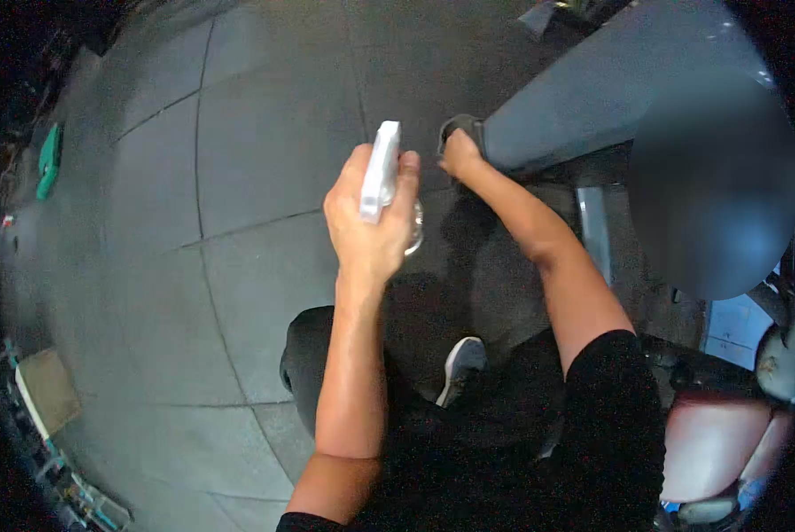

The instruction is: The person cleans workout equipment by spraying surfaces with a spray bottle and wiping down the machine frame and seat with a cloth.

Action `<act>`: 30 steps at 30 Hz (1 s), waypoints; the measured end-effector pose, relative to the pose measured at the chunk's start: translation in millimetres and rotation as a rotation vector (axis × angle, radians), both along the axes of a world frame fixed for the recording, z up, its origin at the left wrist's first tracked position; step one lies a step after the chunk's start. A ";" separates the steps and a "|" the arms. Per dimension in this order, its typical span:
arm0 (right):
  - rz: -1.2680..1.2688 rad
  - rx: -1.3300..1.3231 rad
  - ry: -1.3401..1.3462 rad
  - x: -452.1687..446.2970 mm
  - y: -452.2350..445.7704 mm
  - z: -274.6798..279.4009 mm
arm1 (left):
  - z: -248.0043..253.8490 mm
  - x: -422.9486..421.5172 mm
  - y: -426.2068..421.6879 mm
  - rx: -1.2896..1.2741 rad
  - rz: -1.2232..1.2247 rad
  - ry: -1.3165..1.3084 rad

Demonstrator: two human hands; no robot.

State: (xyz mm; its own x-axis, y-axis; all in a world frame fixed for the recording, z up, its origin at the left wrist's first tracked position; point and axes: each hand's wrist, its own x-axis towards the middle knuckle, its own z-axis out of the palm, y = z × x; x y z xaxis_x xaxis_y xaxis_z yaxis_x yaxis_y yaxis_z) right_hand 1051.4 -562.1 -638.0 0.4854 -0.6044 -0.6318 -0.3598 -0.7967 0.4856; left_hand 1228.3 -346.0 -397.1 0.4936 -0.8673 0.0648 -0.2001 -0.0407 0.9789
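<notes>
My left hand (366, 199) is closed around a spray bottle with a white head (381, 173), seen from above. Part of its clear body (415, 232) shows behind the wrist. Farther out to the right, my right hand (459, 155) reaches down to the end of a long grey machine beam (575, 97). Its fingers curl at a dark, rounded piece (464, 127) there. Blur and shadow hide whether that is a cloth or part of the machine.
Dark floor tiles (265, 293) spread below. My shoe (464, 363) stands between the arms. A red padded seat (715, 443) is at the lower right, and a blurred round area covers part of the right side. A green object (49, 161) lies far left, above a tan board (50, 390).
</notes>
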 end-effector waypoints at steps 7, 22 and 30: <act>0.327 -0.706 -0.396 -64.2 46.0 375.0 | -46.3 1.9 -47.7 0.015 -0.072 0.026; 0.121 -1.032 -0.433 -64.9 67.1 523.8 | -65.6 5.4 -40.6 -0.038 -0.054 -0.039; 0.508 -0.483 -0.244 -65.8 66.7 117.5 | -65.5 13.3 -35.9 -0.059 -0.133 0.125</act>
